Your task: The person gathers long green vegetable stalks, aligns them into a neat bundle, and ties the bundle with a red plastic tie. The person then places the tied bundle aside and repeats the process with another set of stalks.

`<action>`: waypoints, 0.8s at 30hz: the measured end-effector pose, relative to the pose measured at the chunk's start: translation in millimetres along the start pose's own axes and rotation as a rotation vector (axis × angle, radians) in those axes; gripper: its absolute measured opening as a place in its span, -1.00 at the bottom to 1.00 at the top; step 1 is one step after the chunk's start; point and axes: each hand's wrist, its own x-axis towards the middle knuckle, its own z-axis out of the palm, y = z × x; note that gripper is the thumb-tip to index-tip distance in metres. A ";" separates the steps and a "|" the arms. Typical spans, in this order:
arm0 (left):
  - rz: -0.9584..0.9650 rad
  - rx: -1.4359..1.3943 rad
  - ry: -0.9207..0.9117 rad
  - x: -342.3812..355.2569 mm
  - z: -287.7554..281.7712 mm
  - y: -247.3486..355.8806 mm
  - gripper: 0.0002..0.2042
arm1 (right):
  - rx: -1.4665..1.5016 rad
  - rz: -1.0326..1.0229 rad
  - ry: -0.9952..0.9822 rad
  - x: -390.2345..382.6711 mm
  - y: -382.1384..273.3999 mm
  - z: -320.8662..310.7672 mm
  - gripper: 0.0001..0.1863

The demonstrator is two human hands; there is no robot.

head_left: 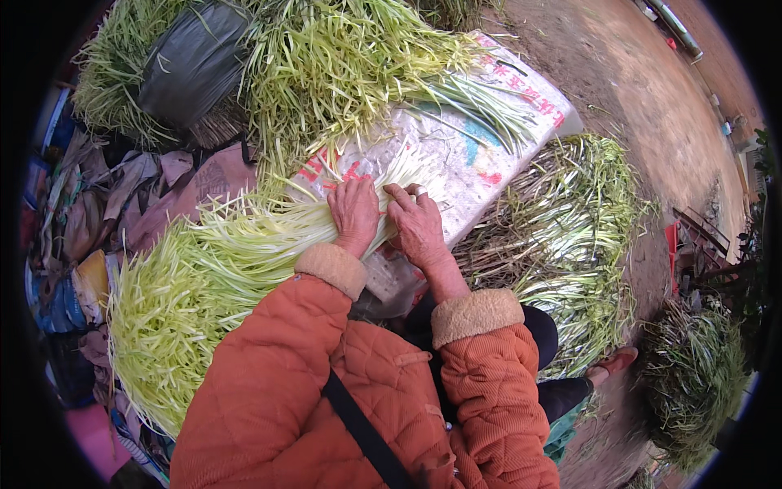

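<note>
My left hand (352,213) is closed over a bundle of long pale shoots (297,232), whose white ends fan out on a printed white sack-like pad (501,169). Just to its right, my right hand (411,216) grips the white ends with bent fingers; its thumb is partly hidden. The yellow-green leafy tips (163,314) spread toward the lower left. More green stalks (481,106) lie on the pad's far part.
A big leafy pile (330,61) and a dark plastic-wrapped bundle (187,61) lie beyond. Crumpled cloths (142,196) are at left. A stalk heap (582,212), dirt ground (660,138), another bundle (692,375) and a sandalled foot (611,364) are at right.
</note>
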 end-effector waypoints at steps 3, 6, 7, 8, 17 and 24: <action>-0.160 -0.259 -0.158 12.0 8.0 -21.5 -0.75 | -0.006 0.018 0.014 1.7 -1.5 -2.1 -0.59; -0.295 -0.408 0.008 26.2 12.1 -59.5 -0.68 | 0.013 0.047 -0.005 2.6 -1.8 -3.2 -0.64; -0.420 -0.507 -0.053 28.6 11.9 -73.1 -0.67 | 0.005 0.050 -0.007 2.6 -2.1 -3.2 -0.65; -0.542 -0.600 -0.120 30.9 12.1 -85.2 -0.66 | -0.005 0.052 -0.008 2.9 -2.1 -3.1 -0.66; -0.553 -0.521 -0.411 44.4 14.2 -104.6 -0.77 | 0.016 0.062 -0.008 3.5 -3.3 -4.7 -0.63; -0.144 -0.341 -0.362 51.3 10.2 -102.0 -0.91 | 0.041 0.047 -0.020 1.0 -2.0 -7.3 -0.81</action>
